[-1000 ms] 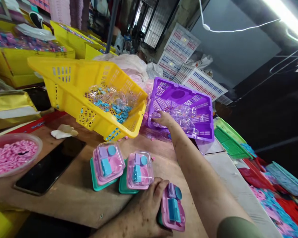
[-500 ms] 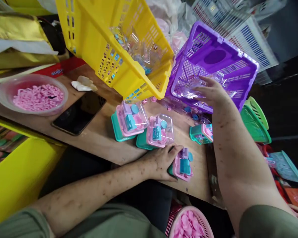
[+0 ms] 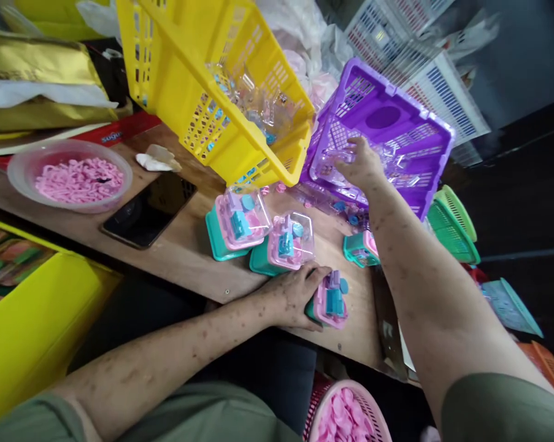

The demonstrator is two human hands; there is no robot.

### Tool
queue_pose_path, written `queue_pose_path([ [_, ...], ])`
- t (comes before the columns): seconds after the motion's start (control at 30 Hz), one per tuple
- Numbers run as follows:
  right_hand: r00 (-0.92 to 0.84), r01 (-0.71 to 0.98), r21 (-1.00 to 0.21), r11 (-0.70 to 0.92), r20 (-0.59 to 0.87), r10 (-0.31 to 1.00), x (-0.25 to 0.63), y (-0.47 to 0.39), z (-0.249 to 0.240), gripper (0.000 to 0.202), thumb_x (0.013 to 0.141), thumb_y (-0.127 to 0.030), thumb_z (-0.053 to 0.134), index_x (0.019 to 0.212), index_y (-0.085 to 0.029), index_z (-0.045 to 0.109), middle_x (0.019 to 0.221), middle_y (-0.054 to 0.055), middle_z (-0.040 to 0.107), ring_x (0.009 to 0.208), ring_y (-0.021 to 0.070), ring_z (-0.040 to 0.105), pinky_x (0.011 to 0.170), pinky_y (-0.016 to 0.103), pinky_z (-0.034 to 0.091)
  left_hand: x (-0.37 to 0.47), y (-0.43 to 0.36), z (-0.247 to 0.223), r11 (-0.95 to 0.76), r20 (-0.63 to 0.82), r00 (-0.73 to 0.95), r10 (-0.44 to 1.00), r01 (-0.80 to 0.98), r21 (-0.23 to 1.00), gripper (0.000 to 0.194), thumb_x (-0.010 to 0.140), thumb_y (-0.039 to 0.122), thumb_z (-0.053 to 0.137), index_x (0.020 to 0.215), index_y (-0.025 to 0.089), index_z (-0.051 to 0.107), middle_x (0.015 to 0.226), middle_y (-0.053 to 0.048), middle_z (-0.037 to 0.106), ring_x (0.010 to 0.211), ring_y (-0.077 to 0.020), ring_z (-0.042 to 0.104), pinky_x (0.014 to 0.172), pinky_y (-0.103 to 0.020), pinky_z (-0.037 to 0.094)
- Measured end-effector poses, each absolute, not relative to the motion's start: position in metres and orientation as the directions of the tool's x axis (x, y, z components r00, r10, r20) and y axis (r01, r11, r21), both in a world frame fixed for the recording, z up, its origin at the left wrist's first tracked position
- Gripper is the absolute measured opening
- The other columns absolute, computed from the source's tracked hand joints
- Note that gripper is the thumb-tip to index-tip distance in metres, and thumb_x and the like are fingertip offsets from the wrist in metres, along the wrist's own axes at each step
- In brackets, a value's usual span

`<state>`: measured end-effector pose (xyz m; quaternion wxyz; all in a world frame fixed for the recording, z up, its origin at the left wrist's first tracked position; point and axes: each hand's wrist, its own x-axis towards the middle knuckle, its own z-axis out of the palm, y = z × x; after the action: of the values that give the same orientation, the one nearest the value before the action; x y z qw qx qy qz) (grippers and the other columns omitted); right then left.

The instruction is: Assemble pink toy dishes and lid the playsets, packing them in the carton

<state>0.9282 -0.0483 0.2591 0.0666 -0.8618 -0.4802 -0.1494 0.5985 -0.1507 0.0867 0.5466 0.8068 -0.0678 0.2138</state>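
My left hand (image 3: 299, 298) is closed around a small toy box (image 3: 334, 304) with a green base and a pink top that carries purple and blue parts. It shows no clear cover. My right hand (image 3: 362, 166) reaches into the purple basket (image 3: 387, 116), its fingers apart among clear plastic covers (image 3: 396, 161). Whether a finger touches a cover is hard to make out. Two similar boxes with clear covers on, one box (image 3: 240, 224) and another box (image 3: 283, 244), stand left of my left hand. A further green and pink box (image 3: 360, 247) sits partly behind my right forearm.
A yellow basket (image 3: 258, 150) with clear-packed pieces stands at the back. On the left are a phone (image 3: 150, 209) and a bowl (image 3: 19, 175) of pink pieces. A pink basket (image 3: 380, 411) of pink pieces sits below the table edge. Green baskets (image 3: 456, 227) stand at right.
My right hand has shifted within the purple basket, with its fingers drawn in more. My left hand keeps its hold on the toy box. The whole view has shifted slightly.
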Motion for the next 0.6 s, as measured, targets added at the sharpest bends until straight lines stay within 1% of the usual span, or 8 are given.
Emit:
queue_pose_path([
  [0.07,0.443,0.886,0.019,-0.463,0.257,0.859,0.927,-0.052,0.276,0.053,0.105,-0.033,0.073,0.153,-0.011,0.065,0.156,0.021,0.066,0.146,0.0410,0.065,0.128,0.058,0.049,0.596,-0.151,0.087,-0.389,0.414,0.902,0.126,-0.339,0.857,0.129,0.066,0.038,0.110,0.168,0.025,0.031,0.162,-0.021,0.050,0.153,-0.0463,0.058,0.128,-0.062,0.053],
  [0.13,0.388,0.917,0.008,-0.398,0.212,0.897,0.927,-0.060,0.292,0.056,0.105,-0.039,0.076,0.154,-0.014,0.068,0.171,0.021,0.053,0.158,0.0445,0.055,0.132,0.060,0.046,0.595,-0.151,0.088,-0.394,0.411,0.903,0.123,-0.335,0.856,0.129,0.066,0.036,0.109,0.168,0.029,0.030,0.163,-0.020,0.049,0.153,-0.0460,0.058,0.128,-0.062,0.053],
  [0.2,0.385,0.921,-0.011,-0.389,0.169,0.907,0.927,-0.069,0.301,0.075,0.092,-0.040,0.092,0.160,-0.020,0.066,0.168,0.020,0.057,0.151,0.0455,0.062,0.129,0.064,0.051,0.593,-0.151,0.088,-0.409,0.408,0.905,0.121,-0.329,0.851,0.129,0.066,0.037,0.108,0.167,0.030,0.029,0.164,-0.019,0.048,0.154,-0.0458,0.058,0.129,-0.062,0.053],
  [0.3,0.426,0.904,-0.081,-0.420,0.081,0.901,0.928,-0.076,0.303,0.105,0.079,-0.042,0.103,0.171,-0.024,0.056,0.143,0.018,0.076,0.122,0.0421,0.078,0.114,0.067,0.064,0.592,-0.152,0.089,-0.431,0.393,0.912,0.115,-0.310,0.847,0.129,0.067,0.038,0.109,0.166,0.028,0.027,0.164,-0.020,0.047,0.153,-0.0461,0.059,0.128,-0.062,0.054],
  [0.37,0.441,0.891,-0.144,-0.432,0.037,0.897,0.927,-0.077,0.298,0.099,0.082,-0.051,0.100,0.168,-0.023,0.059,0.140,0.018,0.079,0.117,0.0386,0.080,0.107,0.062,0.069,0.591,-0.152,0.090,-0.432,0.384,0.916,0.116,-0.302,0.850,0.131,0.065,0.037,0.110,0.166,0.029,0.027,0.164,-0.019,0.048,0.153,-0.0462,0.059,0.128,-0.062,0.054],
  [0.47,0.486,0.854,-0.217,-0.474,0.004,0.874,0.923,-0.076,0.289,0.085,0.087,-0.053,0.094,0.161,-0.022,0.066,0.147,0.019,0.076,0.125,0.0388,0.077,0.111,0.060,0.067,0.592,-0.153,0.089,-0.426,0.390,0.913,0.119,-0.308,0.851,0.133,0.063,0.036,0.111,0.166,0.029,0.028,0.163,-0.019,0.048,0.154,-0.0460,0.058,0.129,-0.062,0.053],
  [0.53,0.526,0.828,-0.246,-0.503,0.031,0.850,0.919,-0.076,0.286,0.087,0.090,-0.051,0.090,0.166,-0.023,0.059,0.148,0.020,0.074,0.129,0.0402,0.075,0.113,0.063,0.065,0.593,-0.154,0.088,-0.418,0.408,0.904,0.126,-0.325,0.848,0.134,0.063,0.038,0.111,0.167,0.029,0.027,0.165,-0.020,0.048,0.154,-0.0465,0.058,0.129,-0.063,0.052],
  [0.6,0.565,0.796,-0.330,-0.507,0.109,0.818,0.912,-0.081,0.287,0.085,0.097,-0.054,0.081,0.170,-0.027,0.050,0.151,0.020,0.071,0.128,0.0397,0.075,0.106,0.061,0.068,0.595,-0.154,0.086,-0.411,0.421,0.897,0.132,-0.337,0.847,0.134,0.063,0.038,0.111,0.167,0.030,0.027,0.165,-0.019,0.048,0.155,-0.0470,0.057,0.130,-0.064,0.052],
])
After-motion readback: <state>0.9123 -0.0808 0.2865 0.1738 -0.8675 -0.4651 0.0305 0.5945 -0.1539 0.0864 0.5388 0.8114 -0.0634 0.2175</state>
